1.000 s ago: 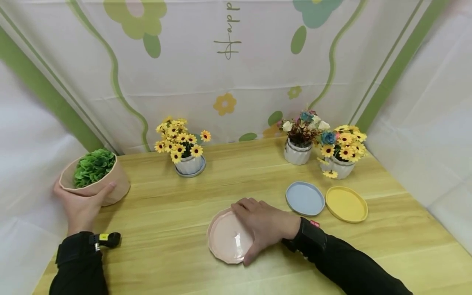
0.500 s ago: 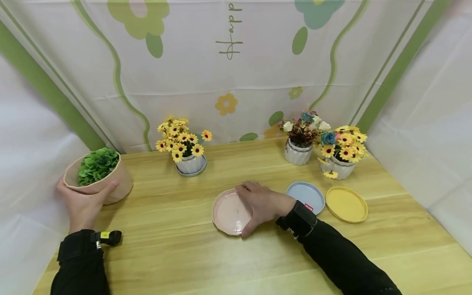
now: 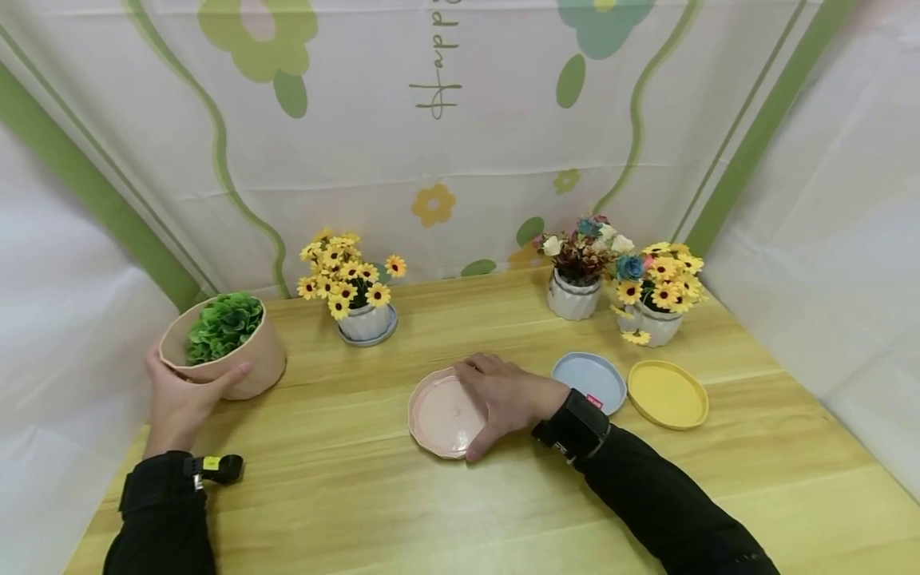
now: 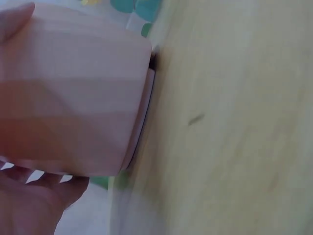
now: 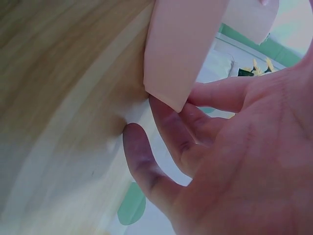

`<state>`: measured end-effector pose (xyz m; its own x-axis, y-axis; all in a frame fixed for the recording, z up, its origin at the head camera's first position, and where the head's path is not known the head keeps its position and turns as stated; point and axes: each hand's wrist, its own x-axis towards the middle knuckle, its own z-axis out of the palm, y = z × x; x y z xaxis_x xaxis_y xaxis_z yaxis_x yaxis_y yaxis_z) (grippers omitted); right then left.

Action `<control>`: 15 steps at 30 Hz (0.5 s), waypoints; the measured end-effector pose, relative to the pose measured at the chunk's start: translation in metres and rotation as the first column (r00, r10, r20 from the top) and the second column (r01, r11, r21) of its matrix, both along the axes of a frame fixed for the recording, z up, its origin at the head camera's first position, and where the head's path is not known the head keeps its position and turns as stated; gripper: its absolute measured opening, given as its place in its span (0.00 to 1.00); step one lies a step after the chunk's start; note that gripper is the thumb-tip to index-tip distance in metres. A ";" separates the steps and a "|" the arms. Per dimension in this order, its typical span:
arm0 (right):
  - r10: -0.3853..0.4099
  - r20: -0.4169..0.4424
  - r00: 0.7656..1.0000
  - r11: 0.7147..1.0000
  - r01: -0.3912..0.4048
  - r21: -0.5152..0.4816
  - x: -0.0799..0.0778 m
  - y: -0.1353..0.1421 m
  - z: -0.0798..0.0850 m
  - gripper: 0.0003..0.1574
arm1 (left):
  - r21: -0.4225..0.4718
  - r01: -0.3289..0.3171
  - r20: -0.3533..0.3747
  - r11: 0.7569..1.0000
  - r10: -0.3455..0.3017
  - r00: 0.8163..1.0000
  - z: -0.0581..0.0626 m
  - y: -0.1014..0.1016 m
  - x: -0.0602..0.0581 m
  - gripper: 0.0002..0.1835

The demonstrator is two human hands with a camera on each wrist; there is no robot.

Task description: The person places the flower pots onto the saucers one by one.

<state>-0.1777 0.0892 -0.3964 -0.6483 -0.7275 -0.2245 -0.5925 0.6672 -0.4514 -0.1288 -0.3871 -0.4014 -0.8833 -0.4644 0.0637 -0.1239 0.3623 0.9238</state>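
At the left of the head view, my left hand [image 3: 180, 403] grips a pink faceted flowerpot [image 3: 257, 363] by its near side, thumb toward the right. A leafy green plant [image 3: 226, 326] fills it. In the left wrist view the base of the pot [image 4: 73, 103] is close over the wooden table. Mid-table, my right hand [image 3: 512, 397] holds the right edge of a pink saucer [image 3: 446, 415] between thumb and fingers. From the right wrist view, fingers curve around the edge of this saucer [image 5: 183, 49], which is low at the tabletop.
Behind stands a pot of yellow flowers [image 3: 365, 322] on a blue-grey saucer [image 3: 388, 331]. Back right are a mixed-flower pot [image 3: 573, 297] and another yellow-flower pot [image 3: 650, 326]. A blue saucer [image 3: 589, 375] and a yellow saucer [image 3: 668, 394] lie beyond my right wrist.
My right hand has slid the pink saucer away from me, toward the back, then stayed there. My left hand has carried the pink flowerpot to the right. The head view has shifted slightly.
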 end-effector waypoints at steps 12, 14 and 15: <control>-0.009 0.016 1.000 1.000 0.009 0.005 0.000 0.000 0.002 0.85 | -0.007 0.226 -0.036 0.974 -0.226 0.973 0.000 0.024 -0.008 0.62; -0.008 0.018 1.000 1.000 0.008 0.004 0.001 0.000 0.002 0.85 | -0.008 0.244 -0.016 0.970 -0.244 0.970 0.002 0.031 -0.009 0.62; -0.008 0.019 1.000 1.000 0.008 0.005 0.001 0.000 0.002 0.85 | 0.000 0.255 -0.009 0.967 -0.255 0.967 0.002 0.034 -0.010 0.62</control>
<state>-0.1771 0.0894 -0.3946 -0.6498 -0.7212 -0.2402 -0.5786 0.6742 -0.4590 -0.1388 -0.3529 -0.3990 -0.9720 -0.2240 0.0714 -0.0196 0.3799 0.9248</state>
